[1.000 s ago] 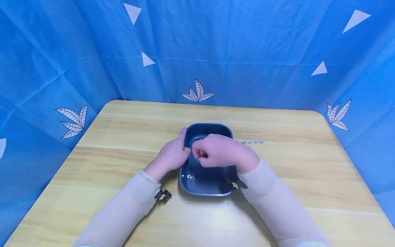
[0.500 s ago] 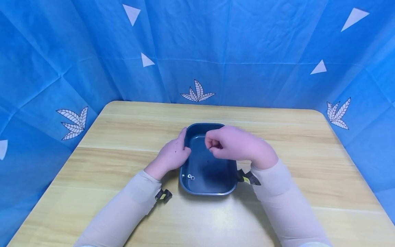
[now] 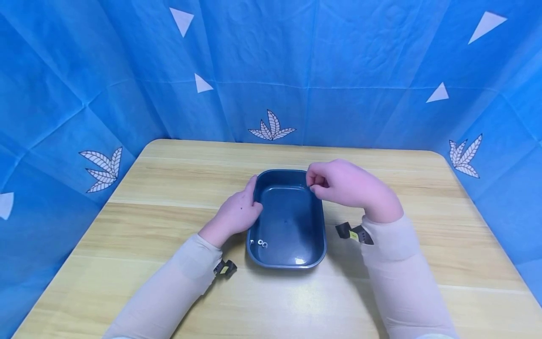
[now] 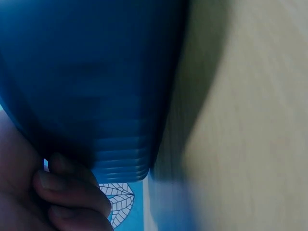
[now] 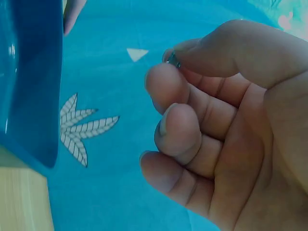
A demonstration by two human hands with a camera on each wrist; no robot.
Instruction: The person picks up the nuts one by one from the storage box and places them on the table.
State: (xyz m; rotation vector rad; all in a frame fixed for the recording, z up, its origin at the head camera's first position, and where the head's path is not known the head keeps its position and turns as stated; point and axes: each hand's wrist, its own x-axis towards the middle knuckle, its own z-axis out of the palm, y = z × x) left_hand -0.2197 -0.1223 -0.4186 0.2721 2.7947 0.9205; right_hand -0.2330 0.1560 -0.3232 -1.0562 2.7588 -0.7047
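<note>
A dark blue rectangular tray (image 3: 288, 221) with rounded corners stands on the table. My left hand (image 3: 237, 212) grips its left rim, thumb over the inside edge; in the left wrist view its curled fingers (image 4: 72, 192) lie against the outer wall. Three small metal nuts (image 3: 264, 245) lie at the tray's near left corner. Over the far right rim is my right hand (image 3: 345, 186). In the right wrist view, its thumb and index finger pinch a small shiny metal nut (image 5: 173, 60), mostly covered by the fingertips.
The wood-grain table (image 3: 423, 263) extends around the tray. A blue printed curtain (image 3: 360, 70) hangs behind it and along both sides. Each wrist carries a small black camera, the right one (image 3: 354, 233) beside the tray's right wall.
My right hand has moved right and away from me, from over the tray's middle to its far right rim. My left hand and the nuts in the tray have stayed put.
</note>
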